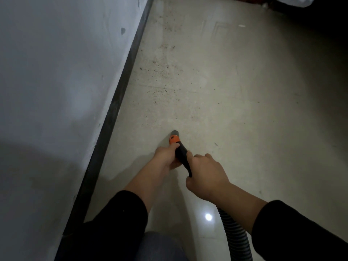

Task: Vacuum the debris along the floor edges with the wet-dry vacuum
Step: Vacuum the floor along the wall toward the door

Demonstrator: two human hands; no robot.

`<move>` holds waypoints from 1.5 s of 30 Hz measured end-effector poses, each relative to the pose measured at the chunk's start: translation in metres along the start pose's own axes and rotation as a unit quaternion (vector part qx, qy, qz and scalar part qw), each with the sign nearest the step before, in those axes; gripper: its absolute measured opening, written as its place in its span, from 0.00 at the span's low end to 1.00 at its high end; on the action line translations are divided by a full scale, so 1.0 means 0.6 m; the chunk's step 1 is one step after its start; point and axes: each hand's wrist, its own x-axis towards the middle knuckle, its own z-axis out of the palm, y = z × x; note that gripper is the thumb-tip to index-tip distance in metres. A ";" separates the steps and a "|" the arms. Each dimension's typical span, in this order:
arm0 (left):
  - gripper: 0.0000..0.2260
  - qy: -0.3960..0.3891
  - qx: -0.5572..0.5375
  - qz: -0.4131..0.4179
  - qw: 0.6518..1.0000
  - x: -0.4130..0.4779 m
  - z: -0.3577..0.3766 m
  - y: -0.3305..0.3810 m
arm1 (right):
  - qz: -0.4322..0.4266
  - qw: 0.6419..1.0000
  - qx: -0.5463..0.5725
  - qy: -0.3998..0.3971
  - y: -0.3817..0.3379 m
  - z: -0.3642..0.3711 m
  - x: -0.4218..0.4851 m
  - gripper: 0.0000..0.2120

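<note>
Two hands: both on the vacuum wand [182, 155]. The left hand [166, 156] sits forward, just behind the orange collar [173, 139], and the right hand [205, 176] is at the rear, where the ribbed hose [233, 230] trails off toward 5 o'clock.
Grip: each one is wrapped round the black wand and holds it firmly (the fingertips are mostly tucked out of sight from here).
Nozzle [175, 132]: a grey tip at 12 o'clock from the hands, pointed down at the floor [244, 110]. I cannot tell whether it touches the tile.
Debris [162, 72]: dark specks scattered at 12 o'clock beyond the nozzle. They run up the tile beside the dark baseboard [120, 95], which lies at 11 o'clock under the pale wall [56, 72].
Done: the tile at 6 o'clock, close to the person, looks glossy and free of specks, so I'd judge that stretch finished.
Left: the whole speckled band ahead of the nozzle, and the strip right against the baseboard. To my eye, most of this edge is still to do.
Writing: none that I can read on the wand, collar or hose.
</note>
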 end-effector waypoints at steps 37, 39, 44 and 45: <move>0.17 0.068 -0.114 0.096 0.986 0.030 -0.117 0.033 | -0.149 0.989 0.001 -0.015 -0.063 -0.017 0.116 0.21; 0.20 0.072 -0.104 0.092 0.988 0.036 -0.116 0.036 | -0.148 0.989 0.001 -0.012 -0.063 -0.019 0.117 0.22; 0.20 0.061 -0.113 0.088 0.988 0.045 -0.089 0.040 | -0.126 0.992 -0.008 -0.012 -0.043 -0.027 0.119 0.23; 0.20 0.058 -0.115 0.087 0.988 0.045 -0.081 0.040 | -0.121 0.993 -0.007 -0.012 -0.038 -0.027 0.118 0.23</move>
